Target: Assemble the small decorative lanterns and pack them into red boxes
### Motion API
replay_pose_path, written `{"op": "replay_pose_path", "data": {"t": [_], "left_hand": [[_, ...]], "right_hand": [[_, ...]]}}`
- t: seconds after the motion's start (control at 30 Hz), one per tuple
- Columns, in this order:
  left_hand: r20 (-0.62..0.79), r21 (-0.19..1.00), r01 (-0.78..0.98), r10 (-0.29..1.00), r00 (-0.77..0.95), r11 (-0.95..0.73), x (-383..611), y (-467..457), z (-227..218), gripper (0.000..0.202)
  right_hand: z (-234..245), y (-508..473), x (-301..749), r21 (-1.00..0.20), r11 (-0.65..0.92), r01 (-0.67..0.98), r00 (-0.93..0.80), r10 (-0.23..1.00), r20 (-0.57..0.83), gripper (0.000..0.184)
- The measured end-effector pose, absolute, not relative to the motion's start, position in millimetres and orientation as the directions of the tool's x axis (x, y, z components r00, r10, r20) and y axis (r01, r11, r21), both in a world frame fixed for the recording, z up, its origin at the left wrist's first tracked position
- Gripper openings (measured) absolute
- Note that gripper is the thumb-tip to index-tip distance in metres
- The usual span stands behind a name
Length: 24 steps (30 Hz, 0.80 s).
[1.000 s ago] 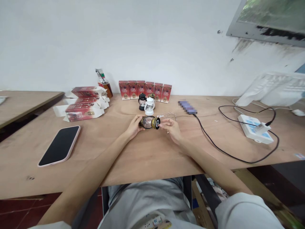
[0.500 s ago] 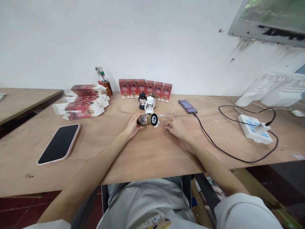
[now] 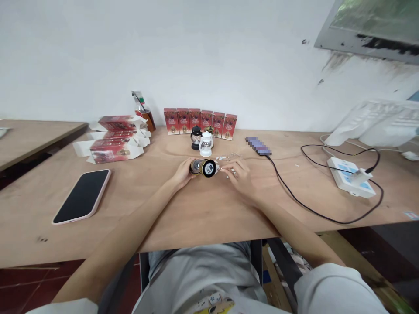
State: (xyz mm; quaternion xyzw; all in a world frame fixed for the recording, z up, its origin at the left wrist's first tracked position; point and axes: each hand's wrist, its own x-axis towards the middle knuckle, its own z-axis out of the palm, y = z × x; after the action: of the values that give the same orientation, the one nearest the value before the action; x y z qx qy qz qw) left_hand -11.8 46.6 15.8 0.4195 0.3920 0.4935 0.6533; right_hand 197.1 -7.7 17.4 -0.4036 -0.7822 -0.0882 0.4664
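The person's left grip [image 3: 182, 173] clasps a black-and-gold lantern [image 3: 202, 167], tipped sideways over the tabletop [image 3: 203, 213] with its round base [image 3: 209, 168] showing. The right grip [image 3: 240, 175] is just beside that base; whether it pinches anything, one cannot tell

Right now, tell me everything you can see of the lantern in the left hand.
The lantern is small, with a clear body that looks like glass or plastic, and black and gold-coloured parts. It is tipped over, its round base turned toward the camera: a black rim circles a pale middle with dark details too small to make out. The left hand grips its other end over the table. The right hand is near the base; contact is unclear.
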Motion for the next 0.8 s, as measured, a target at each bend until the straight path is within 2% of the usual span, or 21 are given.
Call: {"op": "replay_pose_path", "data": {"t": [0.2, 0.37, 0.57, 0.67, 0.8], "left_hand": [[-0.117, 0.968, -0.186, 0.956, 0.271, 0.171, -3.5, 35.1, 15.7, 0.026], [-0.131, 0.966, -0.171, 0.938, 0.320, 0.193, -1.1, 33.6, 11.4, 0.029], [-0.145, 0.957, -0.198, 0.939, 0.312, 0.213, -1.2, 36.0, 10.2, 0.027], [-0.155, 0.946, -0.230, 0.940, 0.304, 0.230, -1.2, 36.5, 11.4, 0.025], [-0.197, 0.915, -0.294, 0.943, 0.270, 0.275, -3.1, 39.0, 13.0, 0.018]], "right_hand": [[23.0, -27.7, 176.7, -0.013, 0.760, 0.649, -0.331, 0.299, 0.895, 0.007], [23.7, -28.5, 177.7, 0.050, 0.727, 0.684, -0.347, 0.264, 0.900, 0.005], [20.4, -28.6, 181.3, 0.059, 0.694, 0.717, -0.433, 0.377, 0.818, 0.013], [20.3, -26.8, 185.9, 0.000, 0.677, 0.736, -0.394, 0.428, 0.813, 0.018], [24.1, -13.4, 200.9, -0.095, 0.541, 0.835, -0.305, 0.599, 0.740, 0.023]]}}
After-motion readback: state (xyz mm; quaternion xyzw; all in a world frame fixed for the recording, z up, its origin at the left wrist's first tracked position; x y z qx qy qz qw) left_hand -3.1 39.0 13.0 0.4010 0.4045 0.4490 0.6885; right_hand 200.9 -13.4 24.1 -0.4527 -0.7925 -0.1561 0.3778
